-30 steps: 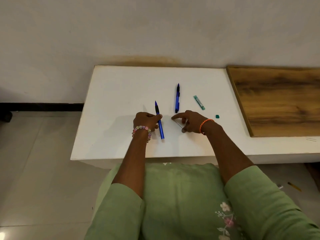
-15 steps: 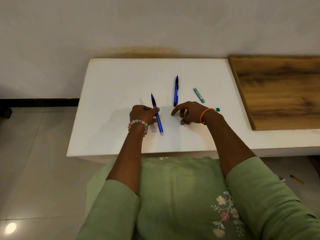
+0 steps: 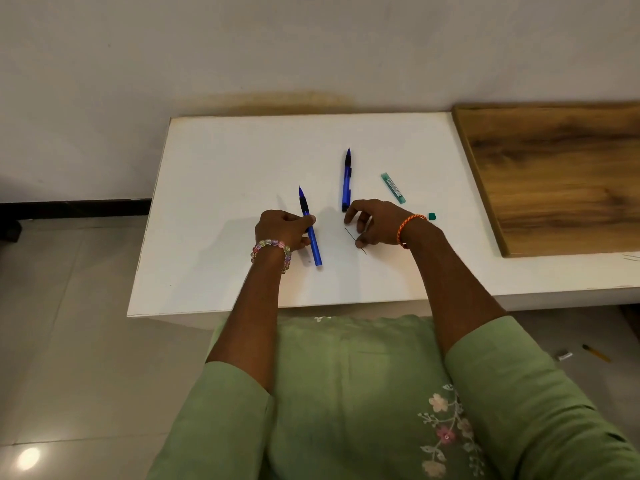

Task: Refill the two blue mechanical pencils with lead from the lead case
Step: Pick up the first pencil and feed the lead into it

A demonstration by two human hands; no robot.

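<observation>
Person seated at white counter (image 3: 221, 161). Left hand (image 3: 282, 230) grips one blue pencil (image 3: 310, 230) mid-barrel, tip pointing away, rear end resting on the counter. Right hand (image 3: 374, 221) curled over a thin lead (image 3: 355, 240) lying on the counter, thumb pressing it; cannot tell if it's actually pinched. Second blue pencil (image 3: 346, 180) lies flat just beyond the right fingers. Green lead case (image 3: 393, 188) lies to its right, small green cap (image 3: 432, 216) near the right wrist. Wooden board (image 3: 561, 174) at far right.
</observation>
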